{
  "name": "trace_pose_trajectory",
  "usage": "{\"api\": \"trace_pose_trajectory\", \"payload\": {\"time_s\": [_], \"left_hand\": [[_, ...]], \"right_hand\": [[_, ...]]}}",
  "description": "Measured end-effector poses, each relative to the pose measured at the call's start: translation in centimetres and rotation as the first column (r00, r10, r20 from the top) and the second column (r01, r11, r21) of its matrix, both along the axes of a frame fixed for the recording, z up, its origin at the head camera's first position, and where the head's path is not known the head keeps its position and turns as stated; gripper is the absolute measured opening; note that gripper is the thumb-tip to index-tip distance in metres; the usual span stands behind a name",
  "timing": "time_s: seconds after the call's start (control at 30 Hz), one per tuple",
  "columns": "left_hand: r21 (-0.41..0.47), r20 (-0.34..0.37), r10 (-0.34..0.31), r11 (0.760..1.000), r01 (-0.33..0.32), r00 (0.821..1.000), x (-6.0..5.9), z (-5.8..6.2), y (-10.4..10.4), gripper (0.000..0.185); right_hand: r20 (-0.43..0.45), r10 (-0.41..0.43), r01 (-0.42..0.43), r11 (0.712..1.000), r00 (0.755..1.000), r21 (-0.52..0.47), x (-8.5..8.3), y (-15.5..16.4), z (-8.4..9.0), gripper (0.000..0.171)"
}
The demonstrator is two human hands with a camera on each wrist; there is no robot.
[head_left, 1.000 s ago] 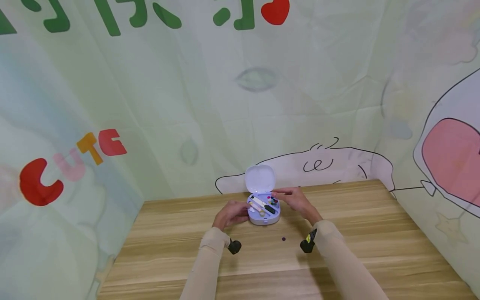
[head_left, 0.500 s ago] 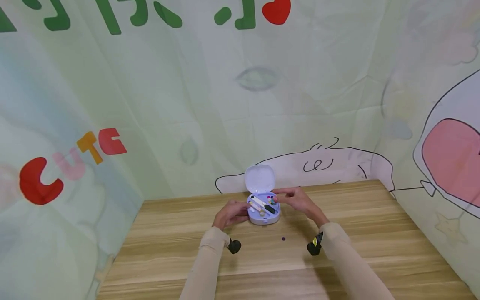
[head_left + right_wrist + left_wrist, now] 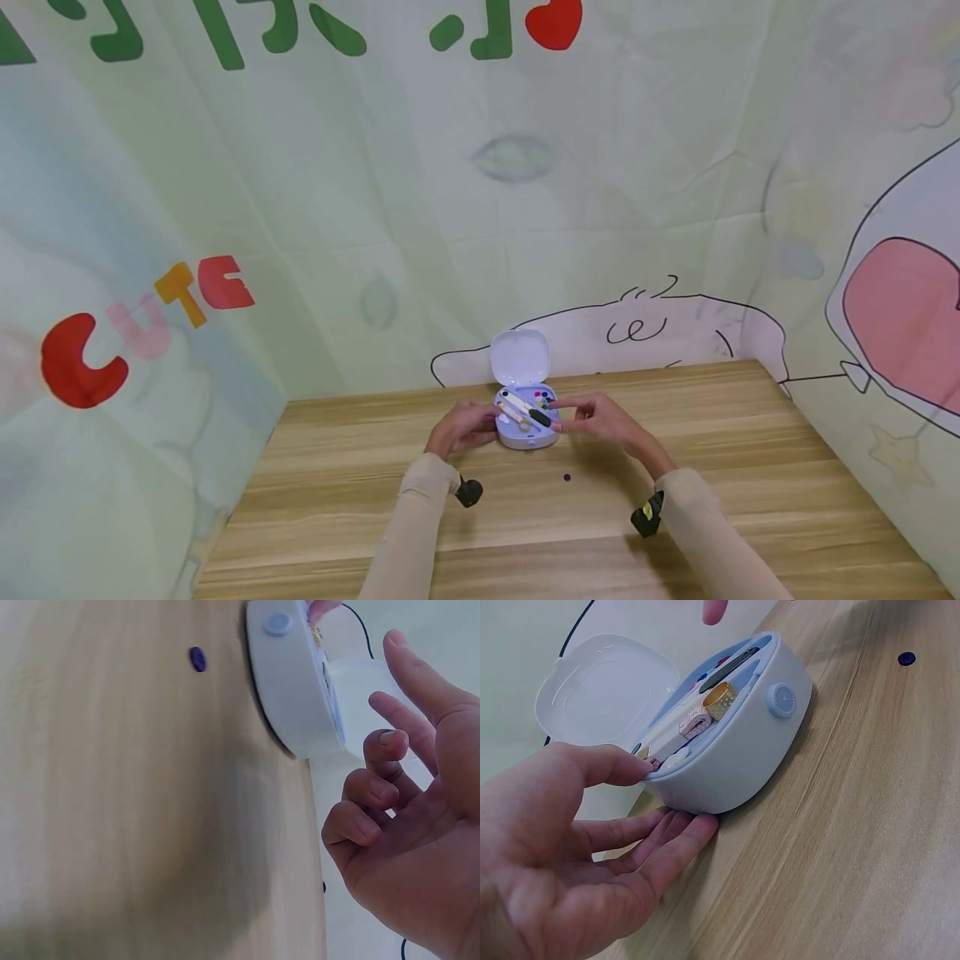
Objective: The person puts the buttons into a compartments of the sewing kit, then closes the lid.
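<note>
A white-and-lilac sewing box (image 3: 528, 442) stands on the table with its lid (image 3: 521, 358) up. My left hand (image 3: 461, 427) holds its left side, one digit at the rim and the other fingers low against the wall. Inside lie a gold thimble (image 3: 720, 701), a pinkish rolled tape measure (image 3: 695, 721), a slim tool with a dark handle (image 3: 539, 417) and small coloured buttons (image 3: 542, 397). At the right of the box is my right hand (image 3: 603, 417), thumb and index finger extended and apart, the other fingers bent. Nothing shows between them.
A dark purple button (image 3: 567, 477) lies on the wooden table (image 3: 345, 483) in front of the box. The printed cloth backdrop (image 3: 390, 208) rises right behind the table's back edge, close to the raised lid.
My right hand has drawn back from the box's rear right corner, rightward and nearer to me, with thumb and index finger spreading apart. My left hand and the box have stayed put.
</note>
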State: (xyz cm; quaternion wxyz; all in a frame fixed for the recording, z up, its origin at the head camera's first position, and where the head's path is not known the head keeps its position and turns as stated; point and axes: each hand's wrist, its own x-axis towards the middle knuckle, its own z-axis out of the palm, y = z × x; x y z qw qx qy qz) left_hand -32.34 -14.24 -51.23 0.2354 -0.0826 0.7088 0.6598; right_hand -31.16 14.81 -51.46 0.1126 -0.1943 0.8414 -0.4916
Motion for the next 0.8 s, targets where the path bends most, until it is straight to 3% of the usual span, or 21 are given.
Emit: {"api": "trace_pose_trajectory", "payload": {"time_s": [0.3,0.57,0.8], "left_hand": [[0.011,0.004,0.009,1.000,-0.009,1.000,0.0,0.0,0.1,0.036],[0.012,0.002,0.005,1.000,-0.005,1.000,0.0,0.0,0.2,0.037],[0.010,0.006,0.011,1.000,-0.011,1.000,-0.1,-0.1,0.1,0.035]], "right_hand": [[-0.029,0.104,-0.104,0.995,0.994,-0.006,1.4,0.6,-1.2,0.036],[-0.054,0.255,-0.257,0.966,0.966,-0.041,2.6,1.3,-2.7,0.033],[-0.058,0.265,-0.265,0.964,0.963,0.005,3.4,1.3,-3.2,0.030]]}}
